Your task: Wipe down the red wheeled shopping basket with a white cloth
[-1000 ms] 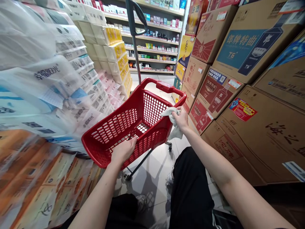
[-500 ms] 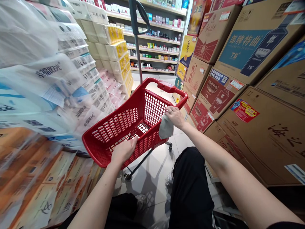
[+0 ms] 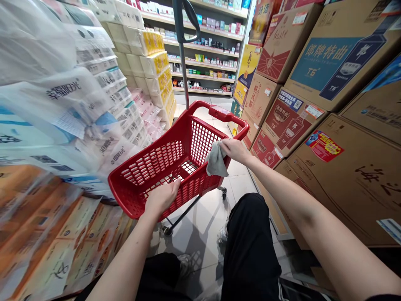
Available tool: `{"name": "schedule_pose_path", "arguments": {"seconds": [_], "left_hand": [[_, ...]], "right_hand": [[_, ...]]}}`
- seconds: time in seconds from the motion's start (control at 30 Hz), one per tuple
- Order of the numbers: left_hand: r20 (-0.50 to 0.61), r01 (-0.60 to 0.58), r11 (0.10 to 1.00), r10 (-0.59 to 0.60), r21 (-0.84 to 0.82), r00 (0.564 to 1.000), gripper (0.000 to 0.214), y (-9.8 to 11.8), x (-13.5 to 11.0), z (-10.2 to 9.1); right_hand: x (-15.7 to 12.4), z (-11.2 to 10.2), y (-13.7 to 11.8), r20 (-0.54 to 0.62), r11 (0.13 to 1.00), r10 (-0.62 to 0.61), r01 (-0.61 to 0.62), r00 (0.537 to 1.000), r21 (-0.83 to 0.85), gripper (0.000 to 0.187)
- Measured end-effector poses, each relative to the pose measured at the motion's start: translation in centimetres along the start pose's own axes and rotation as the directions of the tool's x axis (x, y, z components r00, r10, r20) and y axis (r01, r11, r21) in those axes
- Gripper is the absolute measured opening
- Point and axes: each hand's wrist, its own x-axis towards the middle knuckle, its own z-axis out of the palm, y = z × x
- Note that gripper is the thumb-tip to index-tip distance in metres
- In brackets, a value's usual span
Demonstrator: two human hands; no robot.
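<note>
Left hand (image 3: 161, 198) closed over the near rim of a red plastic shopping-cart basket (image 3: 200, 184), fingers curled to the inside. Right hand (image 3: 234, 150) clamped on a grey cloth (image 3: 216, 161), pressing it against the basket's right rim, with the cloth's free end hanging down the outer wall. The basket stands on its wheeled frame in the middle of a narrow aisle, its far end bearing a red handle grip (image 3: 221, 113) and a tall grey handle pole (image 3: 182, 54) rising behind it.

Left edge: the basket's rim lies near wrapped tissue packs (image 3: 62, 100), stacked high, with only a slim gap between. Right edge: a wider strip of tile floor (image 3: 241, 186) separates the rim from a wall of cardboard liquor cartons (image 3: 338, 54). Below the basket, a front caster (image 3: 223, 192) and a rear caster (image 3: 167, 230) rest on the tiles, just ahead of the person's black trousers (image 3: 250, 251). Beyond the far end, the floor runs open to store shelves (image 3: 203, 50) lined with small packaged goods.
</note>
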Motion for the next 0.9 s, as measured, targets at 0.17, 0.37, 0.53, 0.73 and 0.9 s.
{"name": "schedule_pose_path", "arguments": {"seconds": [0.17,0.37,0.53,0.73,0.9], "left_hand": [[0.002,0.024,0.999,-0.024,-0.025,1.000,0.076,0.0,0.2,0.0],[0.004,0.045,0.997,-0.045,-0.057,0.999,0.084,0.0,0.3,0.3],[-0.019,0.035,0.998,-0.036,-0.055,0.999,0.083,0.1,-0.1,0.3],[-0.025,0.028,0.998,-0.029,-0.050,0.999,0.084,-0.1,0.0,0.4],[-0.022,0.021,0.999,-0.022,-0.041,1.000,0.079,0.1,0.1,0.3]], "right_hand": [[0.6,-3.9,-0.1,-0.292,0.895,0.442,-0.394,0.848,0.211,0.038],[1.5,-5.0,-0.1,-0.408,0.843,0.514,-0.354,0.755,0.406,0.041],[0.7,0.6,-1.2,-0.070,0.982,0.186,-0.186,0.980,0.016,0.031],[-0.9,2.6,-0.4,0.143,0.960,-0.191,0.215,0.971,-0.178,0.048],[-0.3,1.3,0.8,0.322,0.905,-0.333,0.396,0.886,-0.154,0.056]]}}
